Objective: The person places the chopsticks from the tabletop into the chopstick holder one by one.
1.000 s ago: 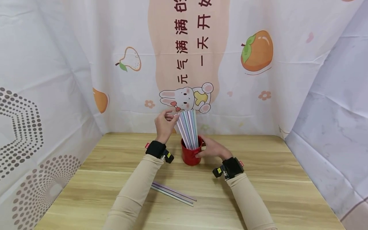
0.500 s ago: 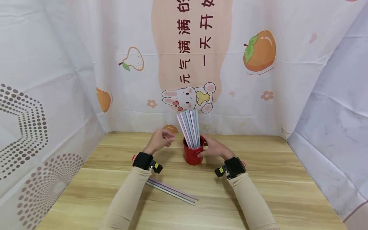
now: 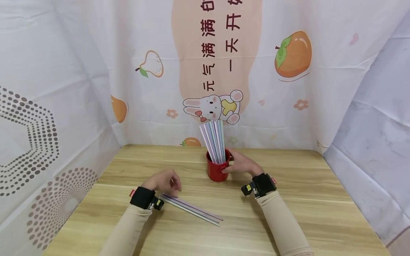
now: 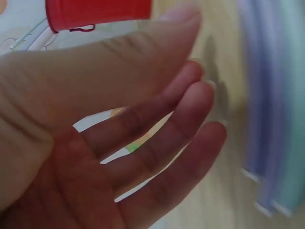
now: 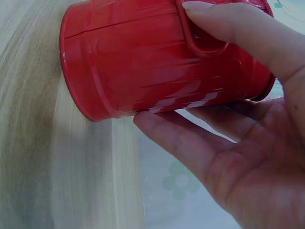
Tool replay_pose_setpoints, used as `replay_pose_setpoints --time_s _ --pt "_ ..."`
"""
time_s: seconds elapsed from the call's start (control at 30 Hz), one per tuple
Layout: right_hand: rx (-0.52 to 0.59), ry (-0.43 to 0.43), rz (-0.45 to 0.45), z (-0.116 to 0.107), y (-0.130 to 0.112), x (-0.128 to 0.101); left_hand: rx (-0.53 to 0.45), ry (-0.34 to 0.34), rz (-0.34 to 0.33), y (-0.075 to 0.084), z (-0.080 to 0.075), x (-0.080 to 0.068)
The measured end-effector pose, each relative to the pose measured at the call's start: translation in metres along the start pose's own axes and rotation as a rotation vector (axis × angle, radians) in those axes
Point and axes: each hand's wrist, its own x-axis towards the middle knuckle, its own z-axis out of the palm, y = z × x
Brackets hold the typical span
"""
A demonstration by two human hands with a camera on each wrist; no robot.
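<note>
A red metal cup stands upright on the table, packed with a bundle of pale pastel straws leaning left. My right hand grips the cup from its right side; in the right wrist view the thumb lies on the cup's handle and the fingers curl along its wall. Low over the table, my left hand is beside several loose purple and green straws, its fingers loosely bent with nothing between them. Those straws run along the right of the left wrist view, past the fingertips.
The wooden table ends at a white curtain with fruit and rabbit prints close behind the cup. More fabric hangs on the left and right sides. A wrist camera juts from the left wrist.
My left hand has moved from the tops of the straws in the cup down and left to the loose straws on the table. The right hand stays on the cup.
</note>
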Motion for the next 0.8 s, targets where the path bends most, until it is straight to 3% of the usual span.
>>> replay_pose_setpoints --time_s 0.13,0.3,0.63,0.8 --pt "-0.015 0.001 -0.006 0.000 0.000 0.000 0.053 -0.031 -0.048 -0.005 0.005 -0.010" --pt "-0.012 -0.001 -0.015 0.000 -0.001 -0.001 0.078 -0.016 -0.104 -0.011 0.009 -0.018" --pt "-0.007 0.005 -0.010 -0.002 -0.002 -0.001 0.088 0.011 -0.072 -0.019 0.009 -0.019" --pt "-0.008 0.003 -0.002 -0.001 -0.002 -0.001 0.059 0.014 -0.017 -0.021 0.007 -0.022"
